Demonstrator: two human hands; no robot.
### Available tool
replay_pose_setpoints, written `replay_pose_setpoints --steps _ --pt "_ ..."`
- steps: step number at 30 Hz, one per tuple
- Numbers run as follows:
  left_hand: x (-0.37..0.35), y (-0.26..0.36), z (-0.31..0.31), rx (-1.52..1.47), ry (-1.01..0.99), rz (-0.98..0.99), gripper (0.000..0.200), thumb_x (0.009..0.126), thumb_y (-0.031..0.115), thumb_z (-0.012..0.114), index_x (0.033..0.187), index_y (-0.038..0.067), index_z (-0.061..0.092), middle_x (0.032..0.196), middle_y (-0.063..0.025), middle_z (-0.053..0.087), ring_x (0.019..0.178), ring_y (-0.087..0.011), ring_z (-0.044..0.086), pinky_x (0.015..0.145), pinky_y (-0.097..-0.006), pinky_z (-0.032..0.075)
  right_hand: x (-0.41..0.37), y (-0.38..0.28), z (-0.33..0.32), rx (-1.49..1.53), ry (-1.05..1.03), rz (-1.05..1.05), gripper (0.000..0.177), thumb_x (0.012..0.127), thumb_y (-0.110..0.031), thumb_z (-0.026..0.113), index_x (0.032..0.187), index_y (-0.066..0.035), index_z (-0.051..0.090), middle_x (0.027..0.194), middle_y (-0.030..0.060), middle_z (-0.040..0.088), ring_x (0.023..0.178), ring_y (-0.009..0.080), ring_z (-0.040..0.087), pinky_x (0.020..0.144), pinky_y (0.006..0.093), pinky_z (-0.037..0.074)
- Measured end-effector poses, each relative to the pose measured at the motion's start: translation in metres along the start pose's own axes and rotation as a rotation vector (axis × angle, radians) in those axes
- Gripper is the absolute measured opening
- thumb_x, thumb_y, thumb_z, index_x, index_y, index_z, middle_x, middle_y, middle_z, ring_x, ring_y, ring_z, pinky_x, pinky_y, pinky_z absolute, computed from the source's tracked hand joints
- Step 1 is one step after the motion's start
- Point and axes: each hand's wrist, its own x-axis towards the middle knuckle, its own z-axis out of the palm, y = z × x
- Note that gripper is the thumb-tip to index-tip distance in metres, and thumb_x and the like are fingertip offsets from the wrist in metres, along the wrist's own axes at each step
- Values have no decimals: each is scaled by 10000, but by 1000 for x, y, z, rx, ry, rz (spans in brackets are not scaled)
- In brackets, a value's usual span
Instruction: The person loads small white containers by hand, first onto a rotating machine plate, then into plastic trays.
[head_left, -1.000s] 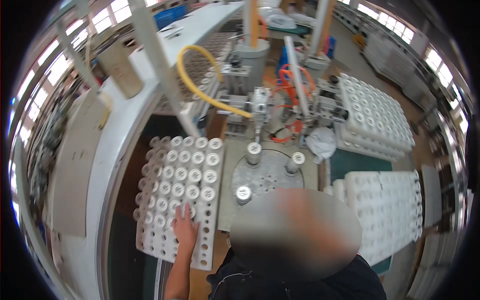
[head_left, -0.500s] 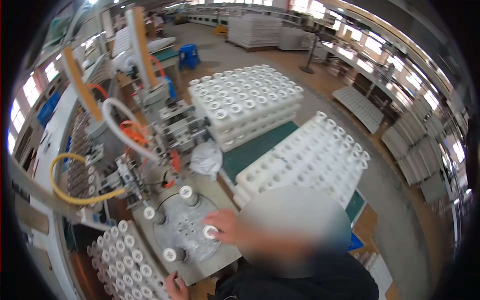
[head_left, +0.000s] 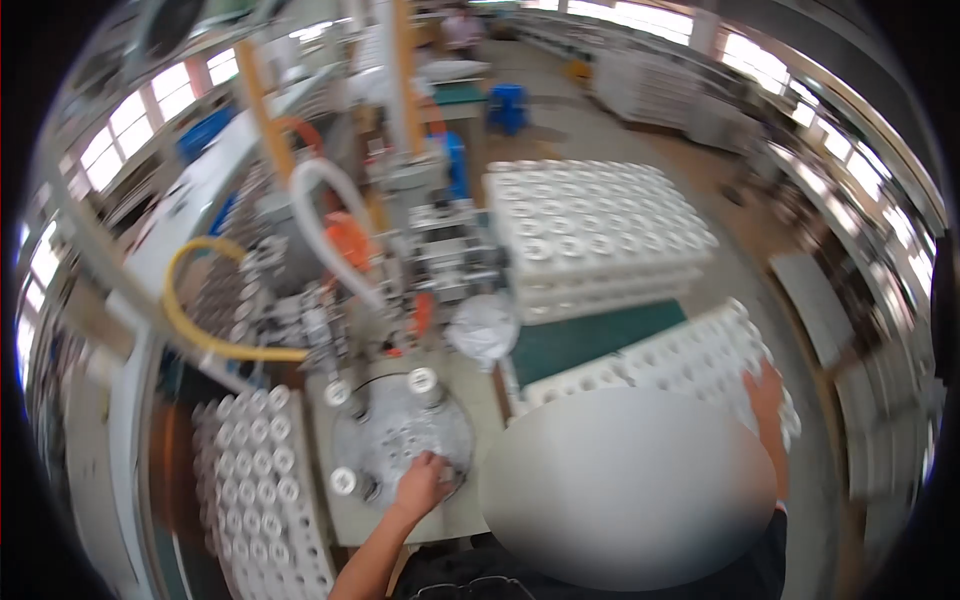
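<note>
My left hand (head_left: 424,486) is over the right side of a round grey metal disc (head_left: 390,415), its fingers closed around something at that edge which they hide. White-topped cylinders (head_left: 423,381) stand in holders at the disc's back and left. My right hand (head_left: 766,400) reaches to the right end of a white tray with rows of round holes (head_left: 640,365). Its fingers are blurred by motion, and whether they grip a piece there cannot be made out. A grey blurred oval covers part of the view between my arms.
A rack of white-topped cylinders (head_left: 262,462) stands left of the disc. Behind are metal clamps (head_left: 450,250) with a yellow hose (head_left: 175,310). A stack of filled white trays (head_left: 600,215) sits on the green tabletop (head_left: 600,340). A blue stool (head_left: 507,108) stands farther back.
My right hand has left the white-topped piece on the disc and moved right to the tray. My left hand has come from the rack side onto the disc's right edge. The view has shifted.
</note>
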Motion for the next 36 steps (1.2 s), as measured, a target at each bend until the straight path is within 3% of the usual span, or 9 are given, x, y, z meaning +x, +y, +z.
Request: replay_pose_setpoints --steps 7,15,20,23,25,26,29,32,36 --pt "-21 6 6 -31 -74 -185 228 745 224 625 928 89 603 837 -98 640 755 -300 633 685 -410 502 1 -34 -6 -41 -52 73 522 907 -395 529 1301 -57 471 1305 206 489 1191 390 458 971 451 382" --pt "-5 1 2 -136 73 -333 331 745 254 642 1049 126 604 962 -97 618 830 -291 627 708 -399 506 19 -38 -24 90 32 71 474 896 -285 578 1271 -13 481 1250 220 516 1171 387 475 987 421 374" --pt "12 13 0 -95 183 -336 492 733 286 678 1193 165 549 1106 -100 564 903 -304 616 730 -412 511 5 -168 -34 688 26 -62 463 834 -119 620 1254 9 477 1239 151 516 1184 271 471 1029 340 329" --pt "18 2 3 -18 106 -224 599 706 291 713 1252 179 495 1112 -108 545 925 -316 614 748 -434 512 -23 -293 -63 879 -175 -239 500 771 -56 629 1248 -3 489 1238 129 513 1177 251 476 1023 329 337" --pt "13 -13 2 206 -197 -55 632 701 265 723 1276 184 474 1115 -118 530 936 -312 613 749 -439 516 -46 -367 -70 1000 -272 -376 568 708 -52 675 1246 -32 496 1174 128 530 1123 246 503 979 327 376" --pt "6 -15 2 180 -202 -94 632 701 265 723 1276 184 474 1115 -118 530 936 -312 613 749 -439 516 -62 -405 -79 1027 -341 -433 585 688 -54 688 1241 -36 497 1150 130 533 1100 262 513 958 335 389" --pt "-31 -8 -17 215 -106 -66 585 721 260 716 1258 191 495 1113 -107 531 936 -309 614 729 -432 516 -113 -493 -66 946 -562 -714 568 729 -213 719 1224 -34 505 1136 159 540 1059 309 535 922 364 417" --pt "-87 -9 -43 -34 139 -108 539 743 252 700 1243 182 513 1075 -99 548 927 -304 615 726 -418 518 -181 -563 -36 965 -755 -923 598 728 -277 725 1235 -54 499 1128 155 547 1053 320 545 907 379 423" --pt "-178 -44 -51 -118 386 -410 563 727 247 709 1247 191 500 1094 -118 548 936 -310 606 735 -397 518 -256 -629 -15 812 -860 -1073 614 723 -328 731 1237 -90 491 1129 133 553 1039 332 543 857 413 431"
